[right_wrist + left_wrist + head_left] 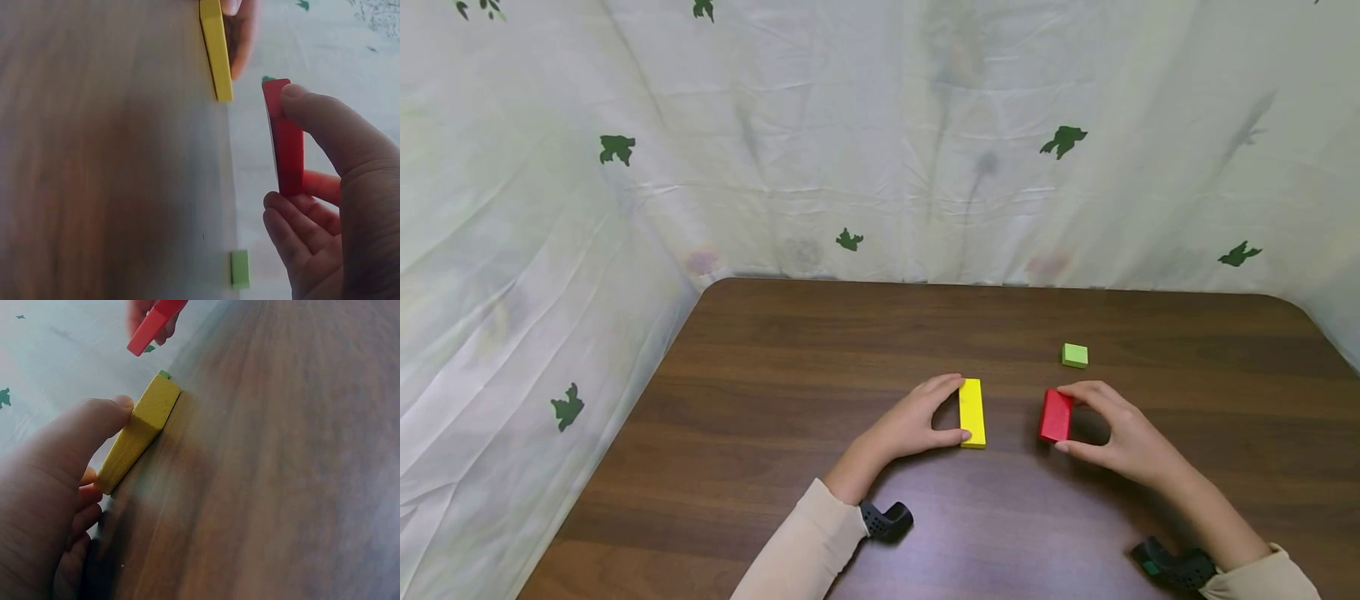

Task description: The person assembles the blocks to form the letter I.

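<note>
A long yellow block [972, 413] lies on the table, and my left hand [912, 421] holds it by its two ends, thumb at the near end and fingers at the far one. In the left wrist view the thumb presses against the end of the yellow block [139, 434]. To the right, my right hand [1123, 429] pinches a red block [1056, 416] between thumb and fingertips. The right wrist view shows the red block [287, 140] raised off the tabletop. Beyond the right hand sits a small light-green block [1075, 356].
The brown wooden table [820, 333] has rounded far corners. A pale curtain [880, 125] with dark green leaf-like shapes hangs behind it and along its left side. A black wrist device [887, 522] is on the left wrist, another black device [1172, 565] on the right.
</note>
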Demonstrator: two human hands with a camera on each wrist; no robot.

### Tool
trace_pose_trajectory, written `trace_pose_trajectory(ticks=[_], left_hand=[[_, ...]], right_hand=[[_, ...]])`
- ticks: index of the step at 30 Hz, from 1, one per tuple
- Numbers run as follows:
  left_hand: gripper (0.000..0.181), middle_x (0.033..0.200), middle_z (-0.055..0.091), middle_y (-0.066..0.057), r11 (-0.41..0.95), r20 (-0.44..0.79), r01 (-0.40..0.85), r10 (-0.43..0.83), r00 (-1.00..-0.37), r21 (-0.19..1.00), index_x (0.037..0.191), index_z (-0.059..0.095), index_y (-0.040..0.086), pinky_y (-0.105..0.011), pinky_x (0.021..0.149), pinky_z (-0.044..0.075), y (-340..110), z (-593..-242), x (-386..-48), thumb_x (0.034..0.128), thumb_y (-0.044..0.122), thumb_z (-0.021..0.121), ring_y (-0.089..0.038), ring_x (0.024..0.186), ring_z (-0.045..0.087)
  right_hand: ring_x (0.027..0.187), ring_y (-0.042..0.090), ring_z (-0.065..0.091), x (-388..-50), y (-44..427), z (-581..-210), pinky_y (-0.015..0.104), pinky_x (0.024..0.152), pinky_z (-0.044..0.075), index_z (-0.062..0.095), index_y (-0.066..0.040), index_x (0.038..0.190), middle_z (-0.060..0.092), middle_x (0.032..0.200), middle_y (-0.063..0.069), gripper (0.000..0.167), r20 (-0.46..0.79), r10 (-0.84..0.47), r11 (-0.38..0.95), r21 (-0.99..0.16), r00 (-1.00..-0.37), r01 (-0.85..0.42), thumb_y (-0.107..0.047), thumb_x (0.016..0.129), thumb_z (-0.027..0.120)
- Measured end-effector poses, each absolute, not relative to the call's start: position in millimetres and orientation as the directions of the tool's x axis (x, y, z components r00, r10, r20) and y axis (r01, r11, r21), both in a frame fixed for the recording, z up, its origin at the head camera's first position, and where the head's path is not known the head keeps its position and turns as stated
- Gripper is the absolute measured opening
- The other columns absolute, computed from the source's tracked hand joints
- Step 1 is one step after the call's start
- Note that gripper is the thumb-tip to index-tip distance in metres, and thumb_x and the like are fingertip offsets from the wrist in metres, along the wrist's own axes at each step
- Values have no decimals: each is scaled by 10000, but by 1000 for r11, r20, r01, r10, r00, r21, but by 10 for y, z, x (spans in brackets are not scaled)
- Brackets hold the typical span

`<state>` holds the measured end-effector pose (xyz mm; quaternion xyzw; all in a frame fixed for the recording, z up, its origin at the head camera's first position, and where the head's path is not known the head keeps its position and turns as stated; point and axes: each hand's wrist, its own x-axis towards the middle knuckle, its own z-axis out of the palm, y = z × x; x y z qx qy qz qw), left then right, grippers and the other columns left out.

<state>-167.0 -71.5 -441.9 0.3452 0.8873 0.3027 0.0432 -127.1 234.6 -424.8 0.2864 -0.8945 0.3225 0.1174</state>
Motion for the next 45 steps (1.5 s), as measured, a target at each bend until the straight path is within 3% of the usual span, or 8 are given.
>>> trace_pose_trajectory(ticks=[12, 23, 32, 45], left_hand=[[716, 1389, 353, -58, 592, 110, 573, 635, -764, 566, 1366, 358, 65, -306, 1024, 254, -708, -4396, -1664, 795, 387, 646, -189, 1270, 306], [714, 1386, 358, -61, 596, 111, 573, 632, -767, 562, 1363, 363, 67, -308, 1024, 256, -711, -4401, -1668, 794, 394, 644, -188, 1268, 310], [714, 1391, 352, -53, 598, 101, 568, 633, -768, 566, 1370, 355, 71, -308, 1022, 260, -709, -4404, -1666, 799, 396, 636, -185, 1269, 308], [711, 1394, 349, -54, 596, 99, 564, 633, -768, 571, 1370, 355, 72, -316, 1021, 261, -711, -4389, -1661, 801, 394, 635, -184, 1269, 308]], right_hand=[[952, 99, 514, -1259, 2146, -4254, 161, 800, 423, 537, -78, 1188, 499, 1135, -27, 675, 441, -511, 528, -516, -738, -674, -235, 606, 839], [958, 100, 509, -1202, 1962, -4265, 270, 777, 466, 531, -109, 1197, 489, 1134, -59, 657, 385, -556, 522, -528, -737, -670, -354, 649, 799], [951, 93, 508, -1170, 1875, -4291, 147, 839, 376, 535, -119, 1192, 497, 1122, -67, 641, 403, -582, 481, -531, -707, -698, -363, 658, 792], [989, 92, 502, -1099, 1752, -4312, 138, 886, 348, 520, -130, 1204, 492, 1141, -73, 640, 391, -630, 431, -542, -671, -721, -348, 666, 790]])
